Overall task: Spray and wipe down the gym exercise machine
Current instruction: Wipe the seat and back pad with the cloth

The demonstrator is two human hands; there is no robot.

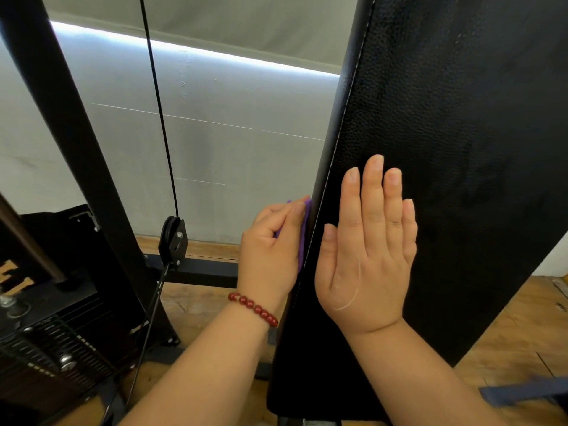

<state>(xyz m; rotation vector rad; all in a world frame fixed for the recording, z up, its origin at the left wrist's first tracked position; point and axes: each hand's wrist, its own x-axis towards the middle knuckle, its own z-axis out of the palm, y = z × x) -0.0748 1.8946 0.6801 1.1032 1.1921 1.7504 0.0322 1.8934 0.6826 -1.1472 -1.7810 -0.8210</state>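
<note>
A grey wall (pixel 233 155) with a bright light strip (pixel 215 55) meets wooden floor (pixel 519 327).

Wooden floor (pixel 507 327) beneath the black machine frame (pixel 203 273).

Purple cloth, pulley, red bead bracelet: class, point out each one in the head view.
purple cloth (pixel 304 235), head view, its visible edge strip.
pulley (pixel 167 231), head view, black wheel.
red bead bracelet (pixel 253 307), head view, middle bead.

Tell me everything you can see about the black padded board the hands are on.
The black padded board looks like pebbled faux leather, with white stitching down its left edge. It stands steeply tilted. The right hand lies flat on its face; the left hand holds a purple cloth against its left side.
</note>
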